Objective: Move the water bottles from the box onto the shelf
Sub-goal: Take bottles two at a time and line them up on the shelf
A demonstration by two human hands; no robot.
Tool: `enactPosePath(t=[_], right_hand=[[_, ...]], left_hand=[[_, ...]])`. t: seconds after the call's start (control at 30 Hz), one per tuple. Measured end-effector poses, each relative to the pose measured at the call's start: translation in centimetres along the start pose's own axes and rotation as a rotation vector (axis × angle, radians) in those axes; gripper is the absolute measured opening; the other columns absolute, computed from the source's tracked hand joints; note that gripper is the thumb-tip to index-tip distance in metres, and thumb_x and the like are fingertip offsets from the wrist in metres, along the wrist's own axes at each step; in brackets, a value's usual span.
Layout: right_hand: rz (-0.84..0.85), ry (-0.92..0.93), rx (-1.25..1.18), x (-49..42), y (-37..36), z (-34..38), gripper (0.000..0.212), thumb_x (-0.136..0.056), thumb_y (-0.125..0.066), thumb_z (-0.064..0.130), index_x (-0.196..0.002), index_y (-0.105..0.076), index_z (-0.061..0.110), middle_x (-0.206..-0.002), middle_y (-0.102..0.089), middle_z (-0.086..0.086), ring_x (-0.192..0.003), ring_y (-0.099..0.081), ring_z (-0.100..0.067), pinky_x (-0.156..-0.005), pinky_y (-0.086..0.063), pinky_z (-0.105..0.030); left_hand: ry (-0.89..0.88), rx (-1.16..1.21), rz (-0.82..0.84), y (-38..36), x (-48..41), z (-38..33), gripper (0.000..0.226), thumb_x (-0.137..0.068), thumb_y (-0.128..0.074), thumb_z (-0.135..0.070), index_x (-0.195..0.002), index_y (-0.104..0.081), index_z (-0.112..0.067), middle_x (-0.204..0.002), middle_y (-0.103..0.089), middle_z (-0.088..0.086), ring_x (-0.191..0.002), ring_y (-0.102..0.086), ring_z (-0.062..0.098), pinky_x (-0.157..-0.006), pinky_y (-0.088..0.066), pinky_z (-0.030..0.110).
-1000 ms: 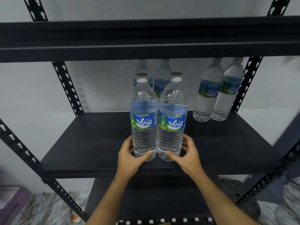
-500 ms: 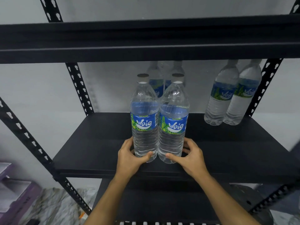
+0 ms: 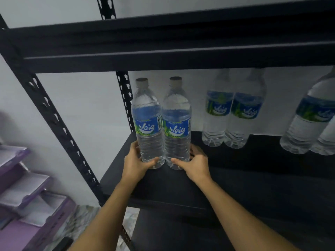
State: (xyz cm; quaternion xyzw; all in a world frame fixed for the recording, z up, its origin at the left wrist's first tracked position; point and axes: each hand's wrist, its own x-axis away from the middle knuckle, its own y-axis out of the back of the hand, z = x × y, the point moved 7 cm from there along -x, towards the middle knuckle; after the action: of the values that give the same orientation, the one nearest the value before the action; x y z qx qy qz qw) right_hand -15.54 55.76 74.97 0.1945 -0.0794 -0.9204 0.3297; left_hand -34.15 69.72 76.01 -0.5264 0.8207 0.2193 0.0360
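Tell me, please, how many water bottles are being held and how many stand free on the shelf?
Held bottles: 2, one in the left hand, one in the right hand.
Free bottles on the shelf: 4, the rightmost cut off by the frame.
Total: 6

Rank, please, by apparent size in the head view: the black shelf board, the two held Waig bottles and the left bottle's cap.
1. black shelf board
2. left-held Waig bottle and right-held Waig bottle: alike, unranked
3. left bottle's cap
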Motion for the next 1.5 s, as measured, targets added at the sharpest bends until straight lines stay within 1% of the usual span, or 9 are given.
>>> enactPosePath(t=[0.13,0.27,0.4,0.53,0.7,0.9,1.23,1.37,1.5], right_hand=[[-0.026,-0.023,-0.005,-3.5,-3.4,-0.3,0.058,-0.049,-0.092,0.03,-0.1,-0.065,0.035,-0.106,-0.065,-0.001,-0.096,-0.067,-0.017,-0.085,-0.058,-0.041],[-0.037,0.02,0.046,-6.6,-5.3,-0.4,0.056,-0.056,-0.091,0.024,-0.107,-0.068,0.017,-0.106,-0.066,-0.006,-0.096,-0.066,-0.02,-0.085,-0.056,-0.039],[-0.021,0.026,0.04,-8.9,-6.1,-0.2,0.052,-0.059,-0.09,0.021,-0.106,-0.068,0.016,-0.107,-0.067,-0.005,-0.095,-0.067,-0.017,-0.083,-0.056,-0.031],[0.003,0.025,0.01,-10.4,-6.2,0.1,0.049,-0.062,-0.089,0.014,-0.106,-0.067,0.014,-0.1,-0.069,0.004,-0.086,-0.064,0.0,-0.075,-0.05,-0.009],[-0.011,0.026,0.025,-11.4,-6.4,-0.2,0.055,-0.061,-0.09,0.02,-0.11,-0.066,0.016,-0.107,-0.07,-0.001,-0.097,-0.066,-0.011,-0.085,-0.054,-0.023],[0.0,0.025,0.024,-11.4,-6.4,-0.3,0.053,-0.063,-0.088,0.016,-0.112,-0.066,0.016,-0.107,-0.07,0.002,-0.093,-0.064,-0.004,-0.075,-0.045,-0.002],[0.047,-0.031,0.079,-10.4,-6.1,-0.6,0.061,-0.062,-0.085,0.039,-0.116,-0.062,0.024,-0.113,-0.067,0.003,-0.105,-0.063,-0.011,-0.092,-0.055,-0.034],[0.093,-0.048,0.293,-8.2,-5.8,-1.1,0.059,-0.077,-0.073,0.04,-0.129,-0.053,0.019,-0.127,-0.057,-0.004,-0.121,-0.052,-0.021,-0.101,-0.046,-0.038],[0.267,-0.106,0.687,-5.7,-5.7,-1.6,0.07,-0.091,-0.057,0.043,-0.148,-0.029,0.013,-0.15,-0.036,-0.008,-0.14,-0.031,-0.026,-0.115,-0.028,-0.037]], left_hand=[[0.015,-0.013,0.006,1.0,-4.3,1.8,0.081,-0.056,-0.093,-0.03,-0.126,-0.052,-0.024,-0.107,-0.071,-0.012,-0.092,-0.071,0.004,-0.084,-0.059,0.028],[0.02,-0.066,-0.005,0.5,-8.4,2.8,0.075,-0.066,-0.091,-0.01,-0.13,-0.051,-0.016,-0.112,-0.067,-0.004,-0.102,-0.068,0.021,-0.093,-0.056,0.04],[0.017,-0.118,-0.009,-0.2,-11.7,3.8,0.074,-0.067,-0.09,-0.013,-0.13,-0.051,-0.013,-0.122,-0.069,0.01,-0.11,-0.067,0.03,-0.096,-0.054,0.047],[-0.03,-0.13,-0.005,-1.0,-13.6,3.6,0.072,-0.069,-0.089,-0.014,-0.129,-0.051,-0.01,-0.124,-0.068,0.011,-0.112,-0.066,0.03,-0.096,-0.053,0.047],[-0.042,-0.083,0.018,-1.8,-14.8,3.8,0.068,-0.069,-0.089,-0.014,-0.127,-0.052,-0.012,-0.119,-0.07,0.007,-0.108,-0.068,0.023,-0.096,-0.055,0.044],[-0.048,-0.071,0.024,-1.8,-14.7,3.8,0.069,-0.07,-0.088,-0.013,-0.128,-0.052,-0.013,-0.12,-0.07,0.006,-0.108,-0.067,0.022,-0.096,-0.055,0.046],[-0.084,-0.101,0.038,-1.9,-13.2,3.1,0.069,-0.074,-0.085,-0.012,-0.132,-0.049,-0.01,-0.125,-0.062,-0.002,-0.113,-0.061,0.015,-0.095,-0.047,0.027],[-0.087,-0.166,0.011,-2.3,-9.8,3.9,0.061,-0.078,-0.077,-0.019,-0.132,-0.05,-0.016,-0.123,-0.06,0.002,-0.117,-0.058,0.02,-0.1,-0.051,0.039],[0.024,-0.312,0.086,-2.2,-5.7,4.2,0.064,-0.088,-0.069,-0.027,-0.145,-0.041,-0.016,-0.139,-0.047,0.007,-0.131,-0.046,0.024,-0.112,-0.036,0.034]])
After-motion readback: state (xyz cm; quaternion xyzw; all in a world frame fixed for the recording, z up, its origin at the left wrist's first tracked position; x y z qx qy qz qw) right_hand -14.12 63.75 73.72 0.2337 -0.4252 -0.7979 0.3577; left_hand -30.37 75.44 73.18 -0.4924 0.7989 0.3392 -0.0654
